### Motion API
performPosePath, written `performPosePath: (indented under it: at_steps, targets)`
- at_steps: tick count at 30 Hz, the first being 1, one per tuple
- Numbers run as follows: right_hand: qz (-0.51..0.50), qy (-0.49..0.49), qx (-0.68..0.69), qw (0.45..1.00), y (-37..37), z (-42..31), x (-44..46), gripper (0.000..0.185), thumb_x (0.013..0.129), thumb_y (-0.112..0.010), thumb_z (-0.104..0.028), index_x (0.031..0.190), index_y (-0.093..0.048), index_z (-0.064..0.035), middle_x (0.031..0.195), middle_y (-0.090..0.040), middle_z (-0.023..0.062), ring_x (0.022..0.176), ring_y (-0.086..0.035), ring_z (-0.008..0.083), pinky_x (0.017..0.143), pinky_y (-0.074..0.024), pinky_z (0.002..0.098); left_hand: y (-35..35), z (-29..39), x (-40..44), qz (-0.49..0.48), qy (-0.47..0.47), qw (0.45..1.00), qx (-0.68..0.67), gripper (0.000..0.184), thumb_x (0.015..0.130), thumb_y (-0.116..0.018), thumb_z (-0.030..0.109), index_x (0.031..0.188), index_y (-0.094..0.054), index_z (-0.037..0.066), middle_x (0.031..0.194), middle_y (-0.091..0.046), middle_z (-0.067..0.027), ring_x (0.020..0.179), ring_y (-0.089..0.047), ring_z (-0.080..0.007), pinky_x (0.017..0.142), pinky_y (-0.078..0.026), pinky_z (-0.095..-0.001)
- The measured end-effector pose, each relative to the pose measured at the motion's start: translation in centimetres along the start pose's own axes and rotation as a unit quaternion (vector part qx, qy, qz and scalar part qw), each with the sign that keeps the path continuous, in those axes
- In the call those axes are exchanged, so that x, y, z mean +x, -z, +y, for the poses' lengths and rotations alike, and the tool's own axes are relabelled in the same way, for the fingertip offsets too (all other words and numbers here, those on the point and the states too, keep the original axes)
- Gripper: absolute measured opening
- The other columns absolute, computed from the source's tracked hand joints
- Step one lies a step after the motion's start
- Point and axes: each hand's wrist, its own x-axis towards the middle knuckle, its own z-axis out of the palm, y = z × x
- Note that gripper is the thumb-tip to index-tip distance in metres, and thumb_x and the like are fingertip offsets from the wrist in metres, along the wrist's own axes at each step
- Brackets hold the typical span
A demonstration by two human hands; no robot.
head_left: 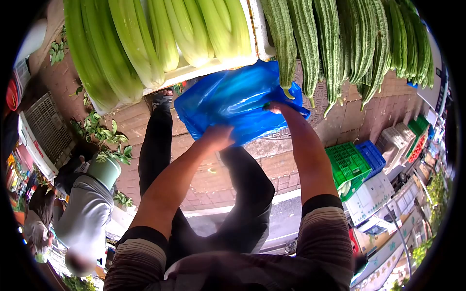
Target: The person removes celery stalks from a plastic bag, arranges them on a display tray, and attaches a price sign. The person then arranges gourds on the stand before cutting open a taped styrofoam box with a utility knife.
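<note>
A large blue plastic bag hangs spread between my two hands, just in front of the stall's edge. My right hand is closed on the bag's right side, with a small dark green bit by its fingertips. At the bag's lower left edge is my left hand, blurred, its fingers not clearly visible. Thick pale green stalks lie in a white foam tray beyond the bag. Long ridged green gourds lie to the right, their tips overhanging the edge.
Green and blue crates stand on the right. On the left are a leafy plant, a pale green bucket, a grey crate and a person in a grey shirt. Brick paving lies below.
</note>
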Motion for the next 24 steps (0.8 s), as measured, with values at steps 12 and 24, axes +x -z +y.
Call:
performPosePath:
  at_steps: [12, 24]
  targets:
    - [0.069, 0.032, 0.043, 0.996, 2.5, -0.3, -1.9, 0.041, 0.095, -0.061, -0.042, 0.123, -0.064, -0.0128, 0.110, -0.068, 0.0064, 0.100, -0.061, 0.0263, 0.093, -0.0450, 0.0419, 0.1, 1.5, 2.1, -0.020, 0.029, 0.997, -0.062, 0.057, 0.089, -0.067, 0.033, 0.135, -0.053, 0.002, 0.124, -0.064, -0.0240, 0.114, -0.061, -0.0404, 0.095, -0.050, -0.0463]
    - [0.117, 0.086, 0.056, 0.988, 3.1, -1.0, -1.7, 0.042, 0.095, -0.062, -0.040, 0.125, -0.064, -0.0105, 0.112, -0.069, 0.0072, 0.101, -0.061, 0.0258, 0.094, -0.0456, 0.0405, -6.1, 3.6, 6.8, 0.058, 0.036, 0.996, -0.056, 0.080, 0.093, -0.062, 0.051, 0.151, -0.034, 0.004, 0.104, -0.069, -0.0255, 0.095, -0.067, -0.0420, 0.087, -0.051, -0.0504]
